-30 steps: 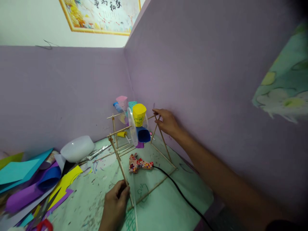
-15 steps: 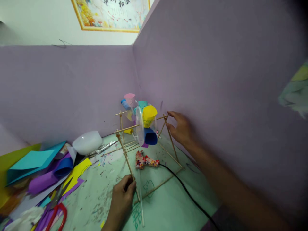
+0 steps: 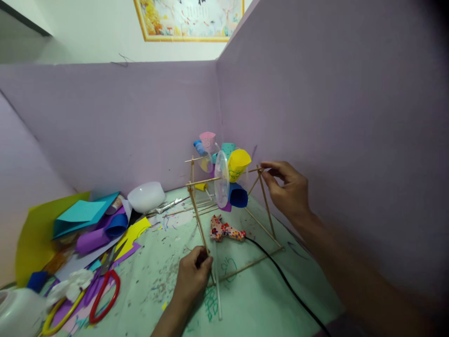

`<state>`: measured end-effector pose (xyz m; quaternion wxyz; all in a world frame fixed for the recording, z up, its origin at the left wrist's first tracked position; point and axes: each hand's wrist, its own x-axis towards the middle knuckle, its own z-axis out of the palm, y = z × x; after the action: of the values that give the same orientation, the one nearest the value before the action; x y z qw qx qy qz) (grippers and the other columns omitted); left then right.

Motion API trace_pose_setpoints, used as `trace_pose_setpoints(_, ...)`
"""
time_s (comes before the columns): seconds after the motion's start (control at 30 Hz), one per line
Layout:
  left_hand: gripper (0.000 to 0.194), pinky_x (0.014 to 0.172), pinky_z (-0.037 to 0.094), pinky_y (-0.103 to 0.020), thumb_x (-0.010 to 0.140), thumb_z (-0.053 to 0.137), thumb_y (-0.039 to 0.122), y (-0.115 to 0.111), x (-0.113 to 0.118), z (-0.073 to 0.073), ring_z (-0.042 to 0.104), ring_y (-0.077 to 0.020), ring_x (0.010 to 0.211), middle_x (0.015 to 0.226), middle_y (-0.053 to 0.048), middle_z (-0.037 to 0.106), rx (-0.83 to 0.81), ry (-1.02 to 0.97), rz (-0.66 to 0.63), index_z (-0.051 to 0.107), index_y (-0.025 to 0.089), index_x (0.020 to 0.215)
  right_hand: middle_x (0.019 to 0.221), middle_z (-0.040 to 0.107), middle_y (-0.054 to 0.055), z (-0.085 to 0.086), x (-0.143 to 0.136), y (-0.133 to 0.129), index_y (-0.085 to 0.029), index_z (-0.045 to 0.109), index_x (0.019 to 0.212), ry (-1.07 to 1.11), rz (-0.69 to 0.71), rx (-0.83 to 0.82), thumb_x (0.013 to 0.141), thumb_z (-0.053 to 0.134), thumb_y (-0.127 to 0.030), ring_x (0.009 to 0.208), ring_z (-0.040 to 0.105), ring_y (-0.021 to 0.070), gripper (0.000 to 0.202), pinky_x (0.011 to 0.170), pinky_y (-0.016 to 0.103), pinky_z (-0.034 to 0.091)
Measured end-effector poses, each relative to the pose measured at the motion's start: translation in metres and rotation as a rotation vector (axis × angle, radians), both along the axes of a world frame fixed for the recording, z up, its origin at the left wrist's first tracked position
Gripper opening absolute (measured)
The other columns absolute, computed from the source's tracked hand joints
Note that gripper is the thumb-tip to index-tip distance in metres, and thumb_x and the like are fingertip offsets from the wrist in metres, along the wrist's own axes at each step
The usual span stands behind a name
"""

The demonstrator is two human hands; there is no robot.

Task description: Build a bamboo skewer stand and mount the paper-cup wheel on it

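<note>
A wooden stick frame (image 3: 199, 213) stands on the green table, bearing a clear plastic disc wheel (image 3: 221, 179) with paper cups around it: yellow (image 3: 239, 164), dark blue (image 3: 238, 195), pink (image 3: 208, 140) and teal. My left hand (image 3: 192, 274) pinches the lower part of the frame's front left leg. At the top right joint, my right hand (image 3: 289, 187) has thumb and forefinger closed on the end of the axle stick. A flower-patterned glue gun (image 3: 226, 230) lies under the wheel, beside a clear glue stick (image 3: 218, 285).
Coloured paper (image 3: 82, 213), red-handled scissors (image 3: 105, 297), yellow-handled scissors (image 3: 63, 316) and a white bowl (image 3: 146, 196) lie at the left. A black cord (image 3: 287, 285) runs to the lower right. Purple walls (image 3: 168, 117) border the table behind and at right.
The view has shifted, so the scene sits farther right and slightly higher. My right hand's fingers, apart before, have closed at the top right joint. My left hand stays on the leg.
</note>
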<state>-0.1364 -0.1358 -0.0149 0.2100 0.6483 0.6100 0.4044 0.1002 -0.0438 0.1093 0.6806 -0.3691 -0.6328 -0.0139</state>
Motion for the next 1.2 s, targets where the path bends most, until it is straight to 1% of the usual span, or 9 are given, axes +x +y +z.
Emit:
trace_pose_setpoints(0.1, 0.009, 0.056, 0.039, -0.024, 0.072, 0.054, 0.027, -0.001, -0.001, -0.002, 0.051, -0.0136, 0.057, 0.06, 0.003, 0.054, 0.013, -0.017, 0.017, 0.055, 0.018, 0.072, 0.088, 0.066, 0.003, 0.003, -0.002, -0.001, -0.023, 0.065, 0.093, -0.015, -0.005, 0.019, 0.077, 0.055, -0.015, 0.076, 0.062, 0.0154, 0.02, 0.073, 0.032, 0.052)
trace_pose_setpoints(0.17, 0.017, 0.059, 0.043, -0.026, 0.075, 0.053, 0.031, -0.003, -0.003, -0.001, 0.055, -0.0146, 0.061, 0.068, 0.0, 0.059, 0.034, -0.041, 0.046, 0.057, 0.017, 0.083, 0.089, 0.067, 0.003, 0.005, -0.003, -0.002, -0.023, 0.065, 0.093, -0.026, -0.018, 0.026, 0.078, 0.054, -0.015, 0.077, 0.062, 0.0163, 0.02, 0.073, 0.033, 0.052)
trace_pose_setpoints(0.27, 0.024, 0.063, 0.046, -0.027, 0.078, 0.052, 0.036, -0.001, -0.009, 0.012, 0.059, -0.0158, 0.067, 0.077, -0.003, 0.064, 0.151, -0.088, 0.174, 0.058, 0.016, 0.09, 0.09, 0.067, 0.004, 0.007, 0.0, -0.001, -0.025, 0.065, 0.093, -0.051, -0.067, -0.005, 0.079, 0.053, -0.017, 0.077, 0.062, 0.0177, 0.021, 0.073, 0.034, 0.052)
trace_pose_setpoints(0.37, 0.024, 0.063, 0.048, -0.026, 0.076, 0.054, 0.036, 0.011, -0.016, 0.041, 0.059, -0.0158, 0.069, 0.079, -0.004, 0.064, 0.317, -0.118, 0.306, 0.06, 0.016, 0.089, 0.091, 0.067, 0.005, 0.006, 0.006, 0.005, -0.025, 0.065, 0.093, -0.066, -0.12, -0.057, 0.078, 0.054, -0.018, 0.075, 0.063, 0.0191, 0.02, 0.072, 0.036, 0.053)
trace_pose_setpoints(0.53, 0.026, 0.062, 0.047, -0.024, 0.076, 0.055, 0.035, 0.038, -0.017, 0.098, 0.059, -0.0137, 0.066, 0.075, -0.002, 0.063, 0.423, -0.156, 0.371, 0.062, 0.017, 0.093, 0.098, 0.067, 0.01, -0.015, 0.018, 0.024, -0.023, 0.062, 0.102, 0.038, -0.15, -0.18, 0.075, 0.054, -0.018, 0.081, 0.065, 0.0227, 0.028, 0.07, 0.039, 0.055)
trace_pose_setpoints(0.67, 0.03, 0.063, 0.047, -0.024, 0.077, 0.054, 0.033, 0.045, -0.01, 0.125, 0.059, -0.0128, 0.067, 0.08, -0.002, 0.066, 0.512, -0.014, 0.443, 0.064, 0.019, 0.102, 0.104, 0.066, 0.012, -0.029, 0.023, 0.035, -0.021, 0.057, 0.115, 0.063, -0.108, -0.283, 0.076, 0.052, -0.018, 0.086, 0.066, 0.0235, 0.04, 0.07, 0.039, 0.055)
trace_pose_setpoints(0.77, 0.036, 0.063, 0.048, -0.025, 0.078, 0.054, 0.034, 0.046, -0.005, 0.131, 0.06, -0.0125, 0.064, 0.086, -0.002, 0.068, 0.525, 0.104, 0.446, 0.062, 0.022, 0.111, 0.103, 0.067, 0.011, -0.029, 0.022, 0.038, -0.021, 0.056, 0.119, 0.003, -0.068, -0.325, 0.077, 0.051, -0.019, 0.087, 0.066, 0.0227, 0.043, 0.071, 0.038, 0.055)
trace_pose_setpoints(0.97, 0.037, 0.07, 0.051, -0.029, 0.078, 0.055, 0.028, 0.051, 0.0, 0.125, 0.063, -0.0142, 0.069, 0.091, -0.002, 0.07, 0.578, 0.199, 0.383, 0.061, 0.023, 0.114, 0.103, 0.069, 0.006, -0.025, 0.015, 0.044, -0.024, 0.06, 0.116, -0.069, 0.058, -0.291, 0.076, 0.053, -0.016, 0.086, 0.066, 0.0213, 0.041, 0.079, 0.041, 0.053)
trace_pose_setpoints(1.2, 0.034, 0.07, 0.052, -0.027, 0.075, 0.057, 0.021, 0.057, 0.002, 0.121, 0.064, -0.0131, 0.068, 0.091, -0.003, 0.071, 0.629, 0.202, 0.362, 0.064, 0.02, 0.109, 0.103, 0.069, 0.003, -0.03, 0.018, 0.05, -0.029, 0.064, 0.109, -0.061, 0.036, -0.216, 0.077, 0.053, -0.015, 0.094, 0.065, 0.0234, 0.036, 0.084, 0.044, 0.051)
